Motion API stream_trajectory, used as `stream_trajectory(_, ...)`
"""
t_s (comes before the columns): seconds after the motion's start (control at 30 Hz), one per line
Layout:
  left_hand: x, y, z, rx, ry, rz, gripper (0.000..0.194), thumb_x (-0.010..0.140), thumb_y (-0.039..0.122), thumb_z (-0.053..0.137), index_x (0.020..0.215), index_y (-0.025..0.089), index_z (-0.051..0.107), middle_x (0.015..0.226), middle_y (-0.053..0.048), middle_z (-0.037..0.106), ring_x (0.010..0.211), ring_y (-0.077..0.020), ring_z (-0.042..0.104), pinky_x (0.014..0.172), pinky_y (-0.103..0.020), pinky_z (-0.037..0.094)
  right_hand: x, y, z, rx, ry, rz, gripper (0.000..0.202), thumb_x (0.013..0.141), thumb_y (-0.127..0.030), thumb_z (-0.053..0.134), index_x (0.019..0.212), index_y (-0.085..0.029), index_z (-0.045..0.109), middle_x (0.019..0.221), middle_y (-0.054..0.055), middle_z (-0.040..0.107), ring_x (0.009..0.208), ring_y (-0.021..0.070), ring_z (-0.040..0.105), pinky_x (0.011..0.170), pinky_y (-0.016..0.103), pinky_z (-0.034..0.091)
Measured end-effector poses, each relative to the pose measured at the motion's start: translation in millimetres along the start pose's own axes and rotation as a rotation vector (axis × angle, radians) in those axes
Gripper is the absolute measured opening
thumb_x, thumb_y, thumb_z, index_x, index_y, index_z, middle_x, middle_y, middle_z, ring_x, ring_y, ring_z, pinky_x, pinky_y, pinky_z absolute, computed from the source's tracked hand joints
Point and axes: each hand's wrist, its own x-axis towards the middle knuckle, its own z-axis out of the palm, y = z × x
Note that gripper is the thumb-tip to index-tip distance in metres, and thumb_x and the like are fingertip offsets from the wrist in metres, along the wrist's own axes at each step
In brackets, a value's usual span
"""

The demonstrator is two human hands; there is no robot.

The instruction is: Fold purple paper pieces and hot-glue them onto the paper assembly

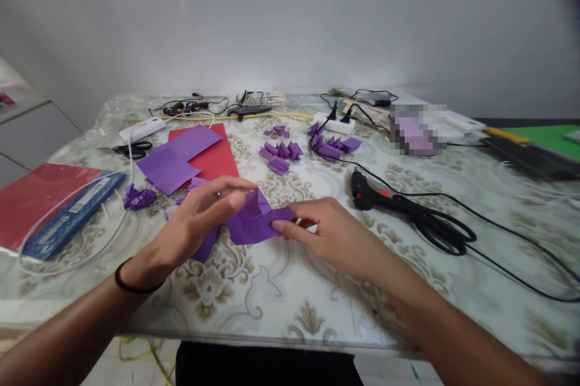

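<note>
Between my two hands is a purple paper piece (248, 230) with creases and a flap standing up at its top. My right hand (312, 228) pinches its right corner between thumb and fingers. At the paper's upper left, my left hand (211, 208) has its fingers stretched out, the tips beside the raised flap; a black band is on the wrist. Another purple piece (206, 247) lies on the table below my left hand. Flat purple sheets (170, 165) rest on a red sheet (220, 153) behind it. Folded purple pieces (278, 153) stand farther back, beside a second cluster (328, 145).
A black glue gun (369, 193) with a coiled cable lies at the right. White power strips (335, 123), scissors (131, 149) and cables are at the back. Crumpled purple paper (138, 197) and a blue-and-red package (72, 214) lie left. The table's front edge (272, 340) runs below my hands.
</note>
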Motion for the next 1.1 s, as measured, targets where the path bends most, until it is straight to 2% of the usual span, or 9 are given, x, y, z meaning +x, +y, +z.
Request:
stream_trajectory(0.07, 1.5, -2.4, 1.4, -0.002, 0.02, -0.016, 0.032, 0.091, 0.038, 0.083, 0.115, 0.019, 0.074, 0.098, -0.006, 0.079, 0.083, -0.0189, 0.074, 0.071, -0.025, 0.056, 0.2, -0.4, 0.4, 0.05, 0.036, 0.009, 0.027, 0.097, -0.034, 0.069, 0.074, -0.019, 0.07, 0.072, 0.001, 0.074, 0.067, 0.0158, 0.066, 0.061, 0.027, 0.045)
stream_trajectory(0.17, 2.3, -5.6, 6.1, -0.083, 0.032, 0.026, 0.038, 0.087, 0.023, 0.085, 0.122, 0.022, 0.069, 0.085, 0.0, 0.074, 0.061, -0.0104, 0.065, 0.057, -0.019, 0.05, 0.1, 0.6, 4.4, 0.252, 0.109, 0.023, 0.013, 0.094, -0.031, 0.073, 0.088, -0.021, 0.07, 0.073, -0.001, 0.074, 0.066, 0.015, 0.069, 0.063, 0.026, 0.051)
stream_trajectory(0.3, -0.4, -2.6, 8.9, 0.058, 0.011, 0.139, 0.013, 0.092, 0.016, 0.075, 0.102, 0.019, 0.082, 0.086, -0.004, 0.077, 0.062, -0.0106, 0.065, 0.054, -0.019, 0.049, 0.0, 3.2, 9.1, 0.467, 0.186, -0.003, 0.017, 0.092, -0.03, 0.077, 0.098, -0.023, 0.063, 0.068, -0.007, 0.067, 0.057, 0.0117, 0.068, 0.058, 0.022, 0.053)
stream_trajectory(0.43, -4.1, 3.8, 8.3, 0.209, 0.014, 0.207, 0.02, 0.097, 0.018, 0.069, 0.098, 0.023, 0.087, 0.092, -0.005, 0.082, 0.075, -0.0138, 0.07, 0.065, -0.02, 0.053, -1.2, 3.1, 9.4, 0.523, 0.187, -0.09, 0.005, 0.093, -0.021, 0.072, 0.092, -0.022, 0.067, 0.072, -0.005, 0.066, 0.059, 0.0099, 0.068, 0.055, 0.019, 0.053)
stream_trajectory(0.53, -5.4, 3.4, 11.8, 0.178, 0.062, 0.22, 0.01, 0.092, 0.019, 0.077, 0.09, 0.022, 0.086, 0.089, -0.004, 0.082, 0.077, -0.0135, 0.072, 0.068, -0.019, 0.056, -4.2, 0.9, 8.3, 0.538, 0.162, -0.15, 0.003, 0.094, -0.019, 0.069, 0.095, -0.021, 0.069, 0.083, -0.002, 0.07, 0.066, 0.0104, 0.071, 0.06, 0.019, 0.057)
stream_trajectory(0.63, -6.5, -1.1, 17.0, 0.081, 0.099, 0.191, 0.007, 0.088, 0.014, 0.082, 0.09, 0.021, 0.081, 0.081, -0.001, 0.078, 0.065, -0.0092, 0.068, 0.057, -0.014, 0.051, -7.1, -2.3, 8.1, 0.543, 0.129, -0.215, 0.005, 0.094, -0.018, 0.068, 0.097, -0.021, 0.071, 0.087, 0.0, 0.071, 0.072, 0.0108, 0.072, 0.064, 0.019, 0.059)
stream_trajectory(0.8, -8.4, -3.0, 18.8, 0.012, 0.084, 0.148, 0.027, 0.088, 0.015, 0.082, 0.111, 0.022, 0.07, 0.078, 0.004, 0.067, 0.051, -0.0039, 0.052, 0.045, -0.011, 0.04, -5.9, -3.5, 11.5, 0.466, 0.181, -0.208, 0.004, 0.094, -0.021, 0.074, 0.09, -0.02, 0.074, 0.084, 0.0, 0.073, 0.072, 0.0108, 0.07, 0.064, 0.019, 0.058)
stream_trajectory(0.87, -8.4, -1.1, 18.0, 0.041, 0.044, 0.108, 0.019, 0.093, 0.022, 0.079, 0.111, 0.02, 0.071, 0.072, 0.004, 0.063, 0.049, -0.0042, 0.049, 0.044, -0.012, 0.038, -4.4, -1.8, 13.1, 0.429, 0.198, -0.197, 0.003, 0.093, -0.022, 0.076, 0.09, -0.021, 0.075, 0.084, 0.0, 0.075, 0.072, 0.0113, 0.07, 0.065, 0.02, 0.059)
stream_trajectory(1.1, -5.4, -2.5, 17.0, 0.202, -0.001, -0.031, 0.02, 0.091, 0.034, 0.082, 0.1, 0.016, 0.082, 0.068, -0.001, 0.07, 0.052, -0.0091, 0.058, 0.045, -0.016, 0.044, -5.5, 0.3, 14.9, 0.286, 0.255, -0.235, 0.011, 0.092, -0.019, 0.076, 0.102, -0.023, 0.077, 0.092, 0.0, 0.079, 0.082, 0.0129, 0.073, 0.072, 0.022, 0.06)
